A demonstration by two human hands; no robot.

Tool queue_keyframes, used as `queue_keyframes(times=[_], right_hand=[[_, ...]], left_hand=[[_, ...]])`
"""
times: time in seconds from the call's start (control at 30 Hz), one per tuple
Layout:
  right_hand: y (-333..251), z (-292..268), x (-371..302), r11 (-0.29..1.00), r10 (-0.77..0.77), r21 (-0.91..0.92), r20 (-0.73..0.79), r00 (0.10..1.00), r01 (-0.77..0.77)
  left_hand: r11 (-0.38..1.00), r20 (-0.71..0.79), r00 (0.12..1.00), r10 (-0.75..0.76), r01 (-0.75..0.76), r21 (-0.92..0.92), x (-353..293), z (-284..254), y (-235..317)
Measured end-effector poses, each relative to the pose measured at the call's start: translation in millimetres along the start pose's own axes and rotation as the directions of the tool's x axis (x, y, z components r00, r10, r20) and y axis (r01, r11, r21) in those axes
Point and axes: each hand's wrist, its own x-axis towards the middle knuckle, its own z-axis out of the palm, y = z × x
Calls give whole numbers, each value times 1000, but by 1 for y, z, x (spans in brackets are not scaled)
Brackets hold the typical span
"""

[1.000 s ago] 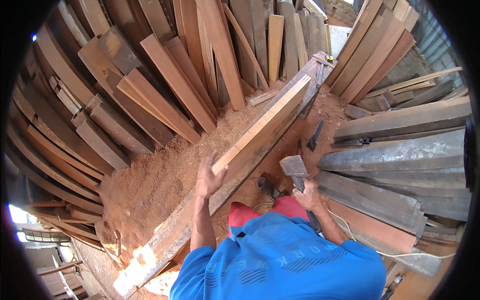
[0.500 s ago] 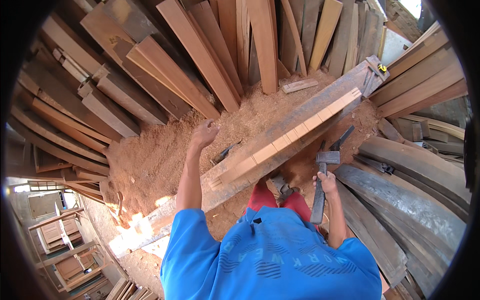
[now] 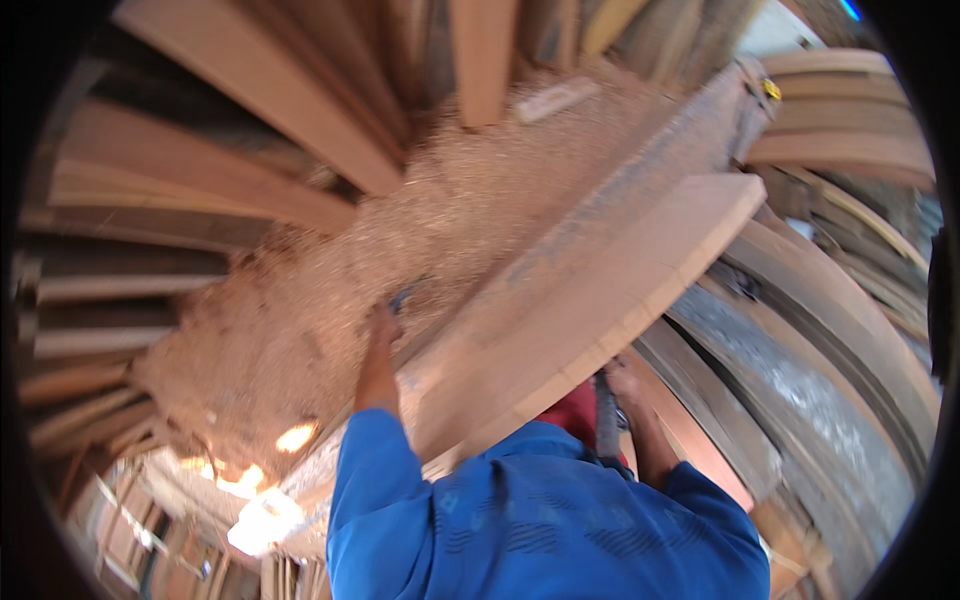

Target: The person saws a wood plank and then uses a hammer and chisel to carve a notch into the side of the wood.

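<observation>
A wide reddish-brown board [image 3: 600,275] lies slanted along the long grey beam [image 3: 560,225], its broad face showing and its marked edge toward me. My left hand [image 3: 384,326] reaches past the beam to the sawdust, right beside a small dark tool [image 3: 402,298]; blur hides its fingers and whether they touch it. My right hand [image 3: 626,382], partly under the board's near edge, is closed around the dark handle of a mallet [image 3: 607,418]. The board hides the mallet's head.
Upright planks [image 3: 270,95] lean in a row at the far side. Sawdust [image 3: 450,215] covers the floor. A short wood offcut [image 3: 556,99] lies there. Small tools, one yellow [image 3: 771,89], rest at the beam's far end. Curved boards [image 3: 800,375] are stacked at the right.
The board has tipped from its edge toward me, so its broad face shows. My left hand has moved down beside the dark tool. The mallet's head has gone out of sight under the board.
</observation>
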Motion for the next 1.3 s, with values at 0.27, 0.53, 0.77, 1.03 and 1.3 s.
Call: queue_keyframes(times=[0.27, 0.53, 0.77, 1.03, 1.3], right_hand=[[1, -2, 9, 970, 139, 200, 2, 990, -137], [-23, -56, 8, 908, -65, 418, 65, 996, 32], [-61, -137, -4, 893, -324, 366, 127, 937, 260], [-125, -242, -108, 733, -674, 332, 247, 696, 593], [-174, -303, -233, 150, -988, 346, 7, 157, 926]], left_hand=[[985, 16, 999, 36, -33, -169, -32, -32, 26], [-24, -82, 910, 406, -79, -997, -157, -155, 107], [-617, -737, 458, 496, -411, -671, -300, -243, 191], [404, -903, 389, 183, -867, -291, -461, -256, 258], [195, -887, 365, 283, -927, -319, -502, -237, 328]])
